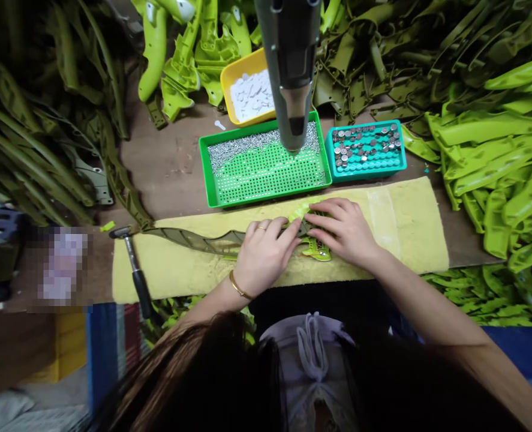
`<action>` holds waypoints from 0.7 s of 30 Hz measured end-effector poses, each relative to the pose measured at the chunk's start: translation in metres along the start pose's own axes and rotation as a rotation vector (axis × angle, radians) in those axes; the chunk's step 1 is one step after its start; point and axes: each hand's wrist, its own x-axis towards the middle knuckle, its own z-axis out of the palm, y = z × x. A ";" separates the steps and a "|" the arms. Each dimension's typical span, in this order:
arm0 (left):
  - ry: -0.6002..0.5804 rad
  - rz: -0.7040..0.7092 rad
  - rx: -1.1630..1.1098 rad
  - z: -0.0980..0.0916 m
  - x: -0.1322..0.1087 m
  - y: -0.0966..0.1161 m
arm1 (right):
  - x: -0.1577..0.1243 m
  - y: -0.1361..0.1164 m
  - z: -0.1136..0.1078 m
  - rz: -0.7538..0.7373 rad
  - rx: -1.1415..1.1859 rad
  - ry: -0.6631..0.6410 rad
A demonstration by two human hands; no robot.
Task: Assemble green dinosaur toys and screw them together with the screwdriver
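A long, curved olive-green plastic piece lies across the yellow cloth, its right end joined to or overlapping a lime-green plastic part. My left hand is closed over the olive piece, thumb and fingertips close to the lime-green part. From the right, my right hand presses bent fingers onto the lime-green part, and the fingertips of both hands nearly meet there. Small details between the fingers are hidden. A hammer with a dark handle rests at the cloth's left end.
Behind the yellow cloth stand a green tray of small screws, a teal tray of round metal pieces and a yellow bin of white bits. An electric screwdriver hangs overhead. Olive parts and lime-green parts lie heaped around.
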 end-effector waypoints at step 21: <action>0.086 -0.078 -0.112 0.016 -0.019 0.006 | 0.000 -0.001 -0.001 -0.053 -0.053 -0.038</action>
